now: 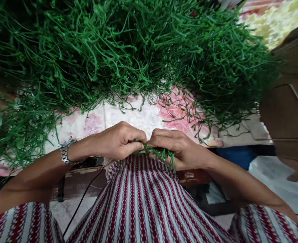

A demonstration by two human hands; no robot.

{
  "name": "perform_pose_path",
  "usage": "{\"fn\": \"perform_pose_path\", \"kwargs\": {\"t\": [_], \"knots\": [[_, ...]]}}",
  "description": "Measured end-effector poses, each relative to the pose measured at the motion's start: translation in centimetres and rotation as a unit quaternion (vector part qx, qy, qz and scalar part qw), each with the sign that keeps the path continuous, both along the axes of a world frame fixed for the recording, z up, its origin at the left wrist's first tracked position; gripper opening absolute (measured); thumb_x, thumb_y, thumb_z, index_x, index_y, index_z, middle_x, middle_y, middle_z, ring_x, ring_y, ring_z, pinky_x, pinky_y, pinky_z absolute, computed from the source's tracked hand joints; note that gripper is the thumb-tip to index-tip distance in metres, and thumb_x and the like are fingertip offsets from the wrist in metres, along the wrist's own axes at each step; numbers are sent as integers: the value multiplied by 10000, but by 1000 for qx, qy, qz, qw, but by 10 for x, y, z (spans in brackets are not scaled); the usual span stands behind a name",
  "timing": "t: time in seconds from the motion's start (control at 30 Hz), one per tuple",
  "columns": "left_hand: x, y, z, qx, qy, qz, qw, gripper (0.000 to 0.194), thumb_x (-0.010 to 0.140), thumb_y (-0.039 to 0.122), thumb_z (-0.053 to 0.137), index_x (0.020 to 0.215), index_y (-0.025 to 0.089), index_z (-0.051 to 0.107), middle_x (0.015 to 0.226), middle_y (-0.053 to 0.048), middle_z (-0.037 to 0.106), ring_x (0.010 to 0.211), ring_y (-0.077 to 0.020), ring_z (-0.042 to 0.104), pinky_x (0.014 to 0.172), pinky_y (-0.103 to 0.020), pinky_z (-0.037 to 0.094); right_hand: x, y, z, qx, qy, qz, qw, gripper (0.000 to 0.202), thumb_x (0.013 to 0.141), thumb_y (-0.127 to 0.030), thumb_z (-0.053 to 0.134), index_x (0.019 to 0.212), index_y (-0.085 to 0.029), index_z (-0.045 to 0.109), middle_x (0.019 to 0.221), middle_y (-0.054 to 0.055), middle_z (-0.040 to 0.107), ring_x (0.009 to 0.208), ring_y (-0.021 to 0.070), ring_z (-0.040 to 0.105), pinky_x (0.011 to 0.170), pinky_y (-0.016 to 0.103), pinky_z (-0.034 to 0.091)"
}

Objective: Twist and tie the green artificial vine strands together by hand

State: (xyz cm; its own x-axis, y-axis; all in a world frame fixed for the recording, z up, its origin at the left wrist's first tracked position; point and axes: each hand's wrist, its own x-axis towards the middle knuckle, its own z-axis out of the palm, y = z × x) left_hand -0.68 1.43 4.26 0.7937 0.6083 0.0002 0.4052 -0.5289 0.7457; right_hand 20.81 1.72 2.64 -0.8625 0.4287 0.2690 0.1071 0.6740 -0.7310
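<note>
My left hand [122, 140] is closed, thumb and forefinger pinching one end of some green plastic-looking stems [161, 154]. Opposite it, my right hand [180, 148] curls its fingers round the same stems, and their short ends poke out below the fingers. The two hands almost touch, just above my lap at the table's near edge. Beyond them a large heap of similar thin green stems [128, 44], with small knobs at their tips, covers much of the table. Parts of the held stems are hidden inside the fingers.
A flowered cloth [143, 116] covers the table, with loose stems [186, 108] scattered on it. To the right stands a brown cardboard box [288, 118]. Pale yellow pieces [277, 22] lie at the far right. A white plastic bag [277, 179] sits low on the right.
</note>
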Motion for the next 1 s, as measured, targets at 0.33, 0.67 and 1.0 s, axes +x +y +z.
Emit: {"fn": "perform_pose_path", "kwargs": {"t": [0.33,0.67,1.0], "knots": [[5,-3,0,55,34,-51,997,201,622,6,373,552,153,491,483,22,473,455,-81,398,481,-230,276,-5,7,-5,-13,-35,32,999,113,761,-72,437,718,-143,514,673,5,465,627,86,437,582,212,327],[7,-7,-1,15,45,-215,976,195,530,-12,347,516,175,399,507,8,531,481,-100,430,506,-256,300,-11,11,-8,-89,-81,209,970,147,567,-41,346,613,-172,394,659,-20,406,613,77,385,580,210,292],[1,17,0,-110,-50,28,992,178,767,118,460,731,131,634,562,12,564,503,-69,470,500,-188,335,3,33,-1,-118,56,-6,991,91,848,-188,481,769,-153,513,689,5,474,663,96,451,626,239,364]]}}
